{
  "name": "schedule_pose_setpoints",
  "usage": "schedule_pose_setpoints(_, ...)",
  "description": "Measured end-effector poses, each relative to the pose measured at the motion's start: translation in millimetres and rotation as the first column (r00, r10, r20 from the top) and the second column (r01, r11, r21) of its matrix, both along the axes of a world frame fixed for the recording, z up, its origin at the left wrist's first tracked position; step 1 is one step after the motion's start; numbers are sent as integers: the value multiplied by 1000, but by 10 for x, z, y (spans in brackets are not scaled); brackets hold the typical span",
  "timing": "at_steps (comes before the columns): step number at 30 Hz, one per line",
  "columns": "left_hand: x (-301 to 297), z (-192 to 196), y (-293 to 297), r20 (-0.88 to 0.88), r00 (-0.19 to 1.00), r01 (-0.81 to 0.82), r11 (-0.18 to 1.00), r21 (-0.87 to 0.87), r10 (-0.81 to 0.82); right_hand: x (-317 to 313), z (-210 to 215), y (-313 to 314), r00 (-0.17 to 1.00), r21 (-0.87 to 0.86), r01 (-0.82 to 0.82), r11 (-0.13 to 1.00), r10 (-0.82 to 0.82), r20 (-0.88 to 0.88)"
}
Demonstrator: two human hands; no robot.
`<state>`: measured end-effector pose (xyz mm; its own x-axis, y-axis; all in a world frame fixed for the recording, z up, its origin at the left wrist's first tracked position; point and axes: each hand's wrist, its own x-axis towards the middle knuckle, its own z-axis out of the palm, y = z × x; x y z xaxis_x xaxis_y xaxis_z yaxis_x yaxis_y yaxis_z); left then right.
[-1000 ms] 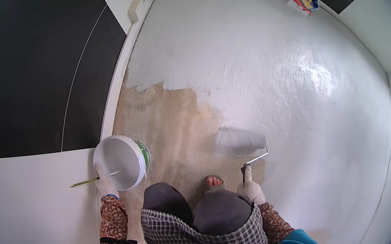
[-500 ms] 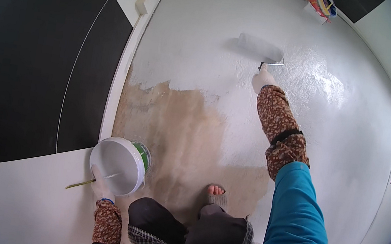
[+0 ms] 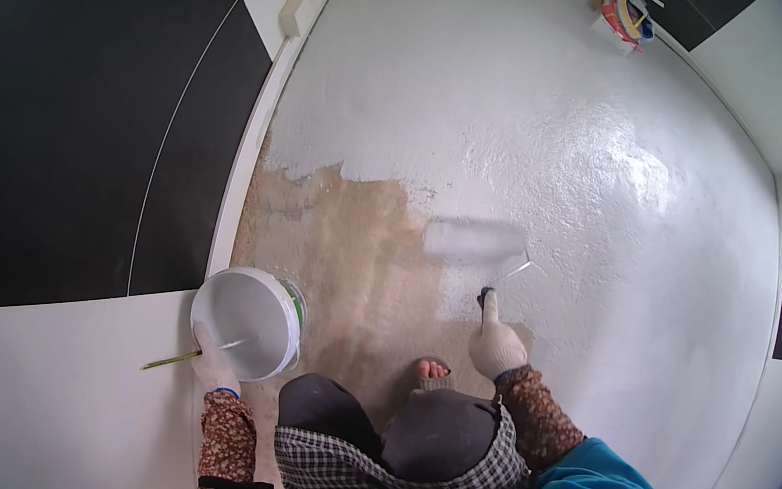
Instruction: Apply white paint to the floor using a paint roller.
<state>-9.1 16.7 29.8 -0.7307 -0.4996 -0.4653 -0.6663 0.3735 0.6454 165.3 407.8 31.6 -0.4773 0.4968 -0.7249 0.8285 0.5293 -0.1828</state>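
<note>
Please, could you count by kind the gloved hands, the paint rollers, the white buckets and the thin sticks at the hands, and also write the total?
Gloved hands: 2 (left hand, right hand)
Paint roller: 1, in the right hand
White bucket: 1, at the left hand
Thin stick: 1, at the left hand
Total: 5

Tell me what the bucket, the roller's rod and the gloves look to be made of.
Bucket: probably plastic, smooth and white, with a slight sheen and a rounded rim.

Roller's rod: likely metal, as it is thin, bent and silvery bright.

Gloves: seemingly fabric, perhaps knitted cotton, matte off-white; the weave is too small to confirm.
</note>
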Motion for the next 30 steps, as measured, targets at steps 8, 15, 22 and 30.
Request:
schedule_pose_setpoints(8, -3, -141, -156, 50, 999, -21, 999, -25, 22, -1603, -797, 1061, 959, 156, 55, 986, -8, -284)
schedule_pose_setpoints(15, -3, -254, -168, -105, 993, -44, 996, 78, 53, -2203, -1210, 1302, 953, 389, -189, 902, 263, -148)
schedule_pose_setpoints(22, 14, -169, -148, -56, 997, -49, 998, 31, 51, -526, -660, 25, 933, 66, -11, 998, 34, -359)
schedule_pose_setpoints(30, 6, -301, -224, -183, 983, -7, 996, 85, 23, 657, -76, -914, 988, -25, 105, 994, -108, -108)
